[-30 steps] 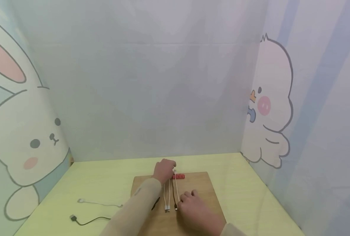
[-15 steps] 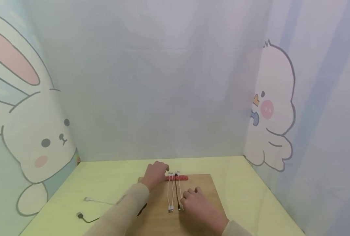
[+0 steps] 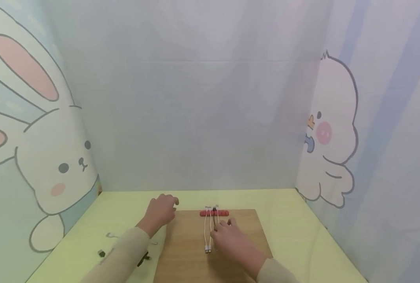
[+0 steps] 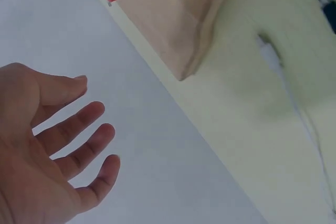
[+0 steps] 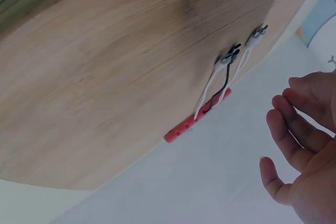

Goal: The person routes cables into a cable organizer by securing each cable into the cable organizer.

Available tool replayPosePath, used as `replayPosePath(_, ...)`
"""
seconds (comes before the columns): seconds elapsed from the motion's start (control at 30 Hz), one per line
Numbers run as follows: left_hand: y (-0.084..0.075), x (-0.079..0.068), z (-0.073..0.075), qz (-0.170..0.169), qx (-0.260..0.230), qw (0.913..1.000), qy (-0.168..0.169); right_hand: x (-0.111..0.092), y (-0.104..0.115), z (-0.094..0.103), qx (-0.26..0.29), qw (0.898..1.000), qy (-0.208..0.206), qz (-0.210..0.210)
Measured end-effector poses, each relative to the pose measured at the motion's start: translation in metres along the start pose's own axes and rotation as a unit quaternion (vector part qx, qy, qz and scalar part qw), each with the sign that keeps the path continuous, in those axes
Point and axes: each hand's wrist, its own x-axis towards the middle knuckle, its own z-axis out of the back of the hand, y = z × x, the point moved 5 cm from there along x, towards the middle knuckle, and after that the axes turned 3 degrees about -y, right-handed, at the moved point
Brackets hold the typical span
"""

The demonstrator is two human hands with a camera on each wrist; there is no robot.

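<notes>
Left hand has moved left, away from the red holder.

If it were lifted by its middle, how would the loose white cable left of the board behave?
The white cable looks thin, so it would probably feel light and droop. Its thicker plug may swing as it lifts.

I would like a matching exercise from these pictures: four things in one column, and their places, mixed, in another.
1. red cable strip
2. left hand
3. right hand
4. loose white cable

A. near the far left corner of the board
B. on the table, left of the board
C. along the board's far edge
D. above the board's surface

Pairs: 1-C; 2-A; 3-D; 4-B
</notes>
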Motion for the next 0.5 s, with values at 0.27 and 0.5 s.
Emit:
replayPosePath(0.27, 0.046, -0.048, 0.001, 0.038, 0.016, 0.9981, 0.045, 0.029, 0.024, -0.01, 0.005, 0.999, 0.038, 0.004)
replayPosePath(0.5, 0.096, -0.086, 0.004, 0.105, 0.014, 0.9859, 0.13, 0.054, 0.06, -0.026, 0.016, 0.998, 0.046, 0.026)
